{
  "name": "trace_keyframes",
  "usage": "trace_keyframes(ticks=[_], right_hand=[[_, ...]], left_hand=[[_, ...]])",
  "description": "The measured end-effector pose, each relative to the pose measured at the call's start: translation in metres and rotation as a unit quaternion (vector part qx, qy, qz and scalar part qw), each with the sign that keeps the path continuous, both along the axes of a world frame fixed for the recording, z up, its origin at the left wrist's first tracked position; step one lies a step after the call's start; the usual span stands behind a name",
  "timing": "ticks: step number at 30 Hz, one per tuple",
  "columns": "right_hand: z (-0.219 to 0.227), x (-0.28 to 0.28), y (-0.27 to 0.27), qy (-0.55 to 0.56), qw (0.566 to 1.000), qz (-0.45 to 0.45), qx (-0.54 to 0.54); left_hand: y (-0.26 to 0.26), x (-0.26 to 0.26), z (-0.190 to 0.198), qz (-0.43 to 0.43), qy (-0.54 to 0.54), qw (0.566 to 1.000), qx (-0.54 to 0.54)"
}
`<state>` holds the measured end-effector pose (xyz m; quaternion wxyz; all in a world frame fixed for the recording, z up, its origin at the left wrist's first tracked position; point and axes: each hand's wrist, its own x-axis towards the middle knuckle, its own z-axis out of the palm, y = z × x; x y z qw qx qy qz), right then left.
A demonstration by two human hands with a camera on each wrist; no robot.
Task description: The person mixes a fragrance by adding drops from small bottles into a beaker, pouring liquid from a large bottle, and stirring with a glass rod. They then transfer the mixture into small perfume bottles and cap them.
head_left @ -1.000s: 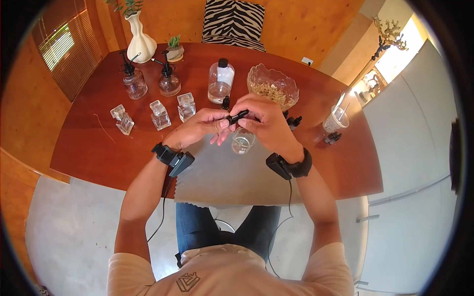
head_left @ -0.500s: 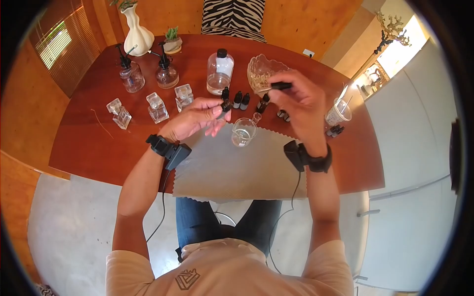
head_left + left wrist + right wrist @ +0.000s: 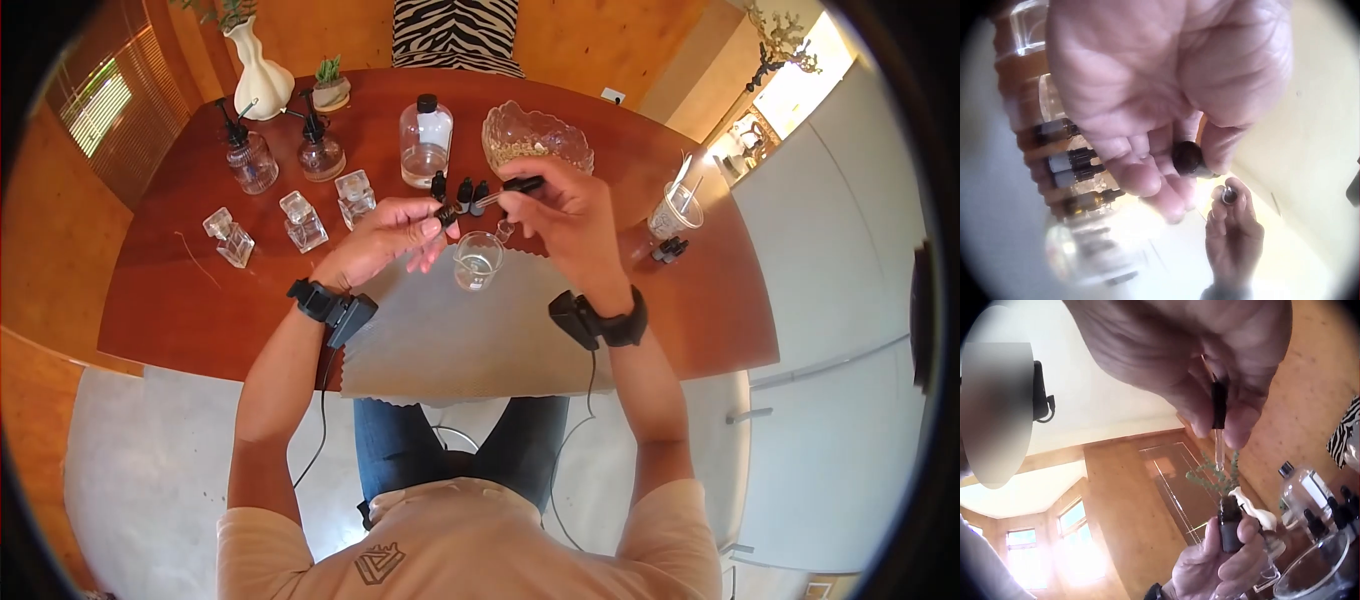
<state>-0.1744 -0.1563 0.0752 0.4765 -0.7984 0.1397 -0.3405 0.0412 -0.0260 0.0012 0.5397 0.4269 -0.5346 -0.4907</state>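
My left hand [image 3: 385, 240] pinches a small dark dropper bottle [image 3: 1230, 532] between thumb and fingers, its open neck facing the right hand. In the right wrist view the bottle stands roughly upright. My right hand [image 3: 578, 215] pinches the black cap of a dropper [image 3: 1219, 412], and its glass pipette points at the bottle's mouth, a short gap away. Under the hands a glass beaker [image 3: 478, 264] stands at the back edge of a grey mat [image 3: 450, 340]. Several small dark bottles [image 3: 465, 193] are grouped just behind the left fingertips.
Square glass bottles [image 3: 305, 224] stand at left, with pump bottles [image 3: 254, 168] behind. A clear black-capped bottle [image 3: 426, 150] and a scalloped glass bowl [image 3: 540, 138] are at the back. Right of the hands are a cup [image 3: 675, 212] and small dark bottles [image 3: 670, 250].
Both hands were together at the bottle's cap; then the right hand drew the dropper out, up and to the right. Now it has come back left, pipette close to the bottle's mouth.
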Motion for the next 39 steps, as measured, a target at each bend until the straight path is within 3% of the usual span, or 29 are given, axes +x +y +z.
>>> trace_keyframes(ticks=[5, 9, 15, 21, 24, 30, 36, 39], right_hand=[[-0.01, 0.016, 0.01, 0.01, 0.997, 0.063, 0.032], [-0.021, 0.029, 0.008, 0.007, 0.982, 0.099, -0.163], [-0.022, 0.033, 0.016, -0.04, 0.995, 0.089, -0.031], [-0.008, 0.031, 0.012, 0.146, 0.97, 0.039, -0.19], [-0.007, 0.03, 0.012, 0.11, 0.987, 0.079, -0.086], [-0.001, 0.028, 0.009, 0.042, 0.967, 0.174, -0.182], [0.004, 0.029, 0.015, -0.015, 0.928, 0.19, -0.32], [0.006, 0.03, 0.022, -0.028, 0.93, 0.189, -0.315]], left_hand=[[0.001, -0.001, -0.003, -0.011, -0.004, 1.0, 0.001], [0.001, -0.002, -0.003, -0.022, -0.012, 1.0, -0.01], [0.001, 0.003, -0.003, -0.014, 0.036, 0.999, -0.023], [0.0, 0.003, -0.005, -0.02, 0.001, 1.0, -0.013], [0.0, 0.004, -0.004, -0.022, 0.007, 1.0, -0.019], [0.003, 0.006, -0.004, -0.062, 0.047, 0.997, -0.015], [0.005, 0.011, -0.009, -0.142, 0.17, 0.975, 0.004], [0.01, 0.01, -0.006, -0.155, 0.196, 0.968, 0.004]])
